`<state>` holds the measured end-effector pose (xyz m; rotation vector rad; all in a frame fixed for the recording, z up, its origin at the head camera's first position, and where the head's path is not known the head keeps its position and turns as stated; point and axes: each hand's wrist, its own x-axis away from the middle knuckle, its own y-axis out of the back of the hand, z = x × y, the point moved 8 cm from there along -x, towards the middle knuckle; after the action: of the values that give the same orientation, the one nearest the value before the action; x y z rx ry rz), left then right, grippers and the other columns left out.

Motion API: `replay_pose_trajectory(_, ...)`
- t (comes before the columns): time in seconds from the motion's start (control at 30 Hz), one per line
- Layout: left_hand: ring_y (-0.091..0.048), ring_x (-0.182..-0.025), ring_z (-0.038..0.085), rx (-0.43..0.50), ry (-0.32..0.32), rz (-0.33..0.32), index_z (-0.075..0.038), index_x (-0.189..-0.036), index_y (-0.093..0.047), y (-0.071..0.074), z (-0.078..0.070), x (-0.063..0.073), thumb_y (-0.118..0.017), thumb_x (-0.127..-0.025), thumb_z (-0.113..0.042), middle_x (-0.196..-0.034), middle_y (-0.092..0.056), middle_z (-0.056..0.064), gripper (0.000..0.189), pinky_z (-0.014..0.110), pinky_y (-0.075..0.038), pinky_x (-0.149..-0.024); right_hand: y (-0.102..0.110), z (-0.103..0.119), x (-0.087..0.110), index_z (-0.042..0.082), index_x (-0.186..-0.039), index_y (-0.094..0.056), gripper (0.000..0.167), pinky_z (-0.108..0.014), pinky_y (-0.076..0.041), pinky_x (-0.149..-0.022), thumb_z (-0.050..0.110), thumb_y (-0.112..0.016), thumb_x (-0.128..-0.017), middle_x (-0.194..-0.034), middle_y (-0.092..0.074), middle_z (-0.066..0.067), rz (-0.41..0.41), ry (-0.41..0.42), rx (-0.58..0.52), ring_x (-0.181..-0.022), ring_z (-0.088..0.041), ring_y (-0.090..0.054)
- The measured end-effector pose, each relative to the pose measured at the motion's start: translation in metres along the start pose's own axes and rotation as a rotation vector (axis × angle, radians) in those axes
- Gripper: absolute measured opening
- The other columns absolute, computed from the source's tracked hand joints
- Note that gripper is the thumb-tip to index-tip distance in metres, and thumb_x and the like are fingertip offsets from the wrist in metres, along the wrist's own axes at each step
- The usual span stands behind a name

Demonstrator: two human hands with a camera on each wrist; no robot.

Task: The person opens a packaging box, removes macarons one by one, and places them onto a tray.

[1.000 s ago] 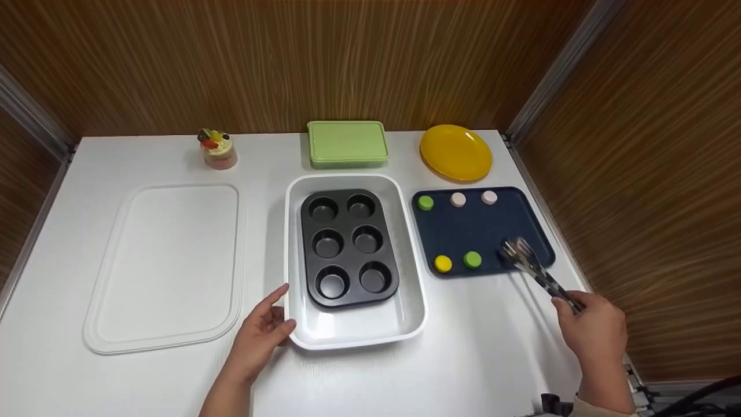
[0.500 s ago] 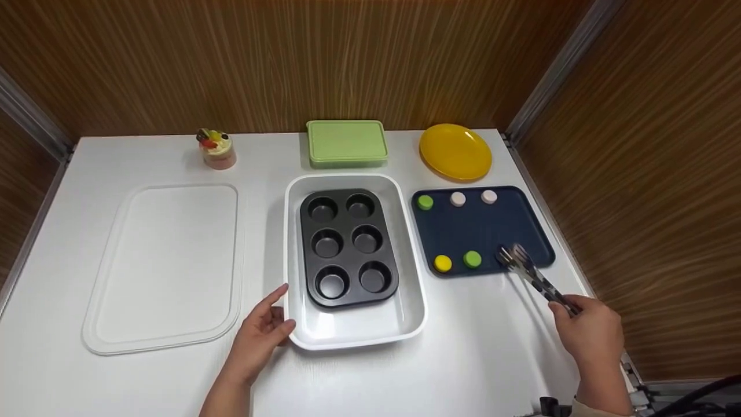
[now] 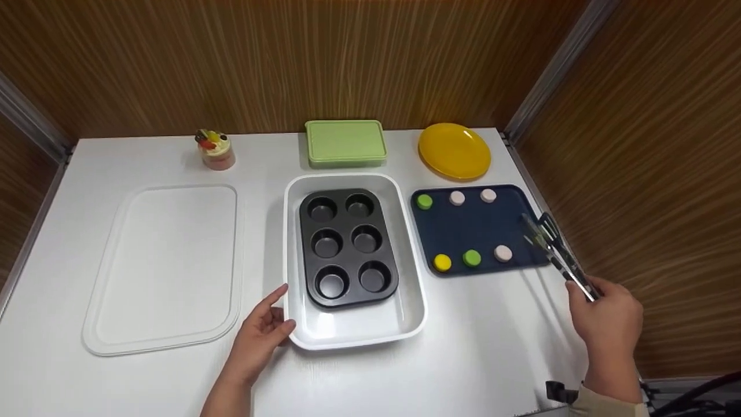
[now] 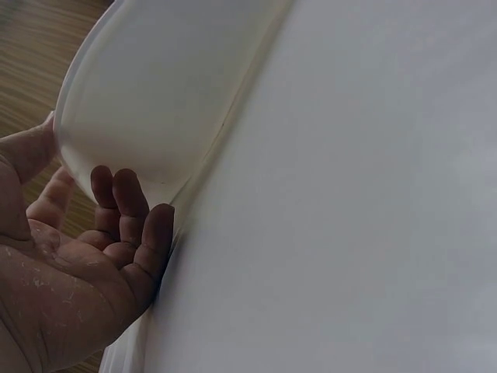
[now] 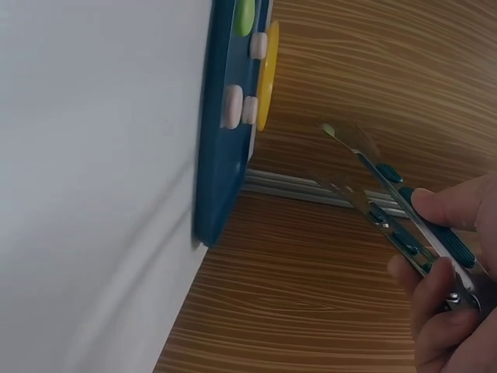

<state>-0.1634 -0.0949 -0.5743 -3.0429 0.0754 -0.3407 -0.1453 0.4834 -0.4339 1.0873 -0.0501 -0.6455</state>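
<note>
My right hand (image 3: 608, 315) holds metal tongs (image 3: 560, 252) with dark-patterned handles. The jaws are spread with nothing between them, above the right end of the dark blue tray (image 3: 463, 229). On the tray sit several small round pieces, among them a pale pink one (image 3: 503, 253), a green one (image 3: 472, 258) and a yellow one (image 3: 442, 262). In the right wrist view, thumb and fingers wrap the tongs (image 5: 411, 225). My left hand (image 3: 255, 341) holds the near left corner of a white tub (image 3: 353, 341); its thumb is at the rim. A black muffin pan (image 3: 347, 249) lies inside, its cups empty.
A white lid (image 3: 168, 266) lies flat on the left. Along the back stand a fruit-topped dessert cup (image 3: 217, 153), a green lidded box (image 3: 346, 142) and a yellow plate (image 3: 454, 152). Wood-grain panels (image 3: 654, 174) rise behind and to the right.
The tongs have lifted up and to the right, away from the near-right pale piece, which now shows on the tray. My left hand has stayed at the tub corner.
</note>
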Motion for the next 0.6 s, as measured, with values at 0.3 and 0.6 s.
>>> replay_pose_trajectory(0.3,-0.060,-0.084,0.018,0.001,-0.003,-0.002,-0.002,-0.159,-0.046,0.000,0.002,0.000,-0.071,-0.094,0.008,-0.101,-0.062,0.013,0.070,0.028,-0.054,-0.068,-0.029,-0.023,-0.034,-0.009,-0.128,-0.069,0.052,-0.065,-0.047,-0.092,0.034,-0.067,-0.100,-0.123,-0.068,-0.035,0.130,-0.103,0.036,-0.114,-0.055,-0.061)
replay_pose_trajectory(0.6,-0.060,-0.085,0.018,-0.003,0.011,-0.004,-0.004,-0.158,-0.048,-0.001,0.000,0.000,-0.072,-0.093,0.008,-0.102,-0.062,0.015,0.070,0.028,-0.054,-0.068,-0.055,-0.035,-0.051,-0.009,-0.129,-0.068,0.051,-0.066,-0.047,-0.090,0.034,-0.066,-0.101,-0.126,-0.066,-0.035,0.187,-0.121,0.036,-0.115,-0.056,-0.060)
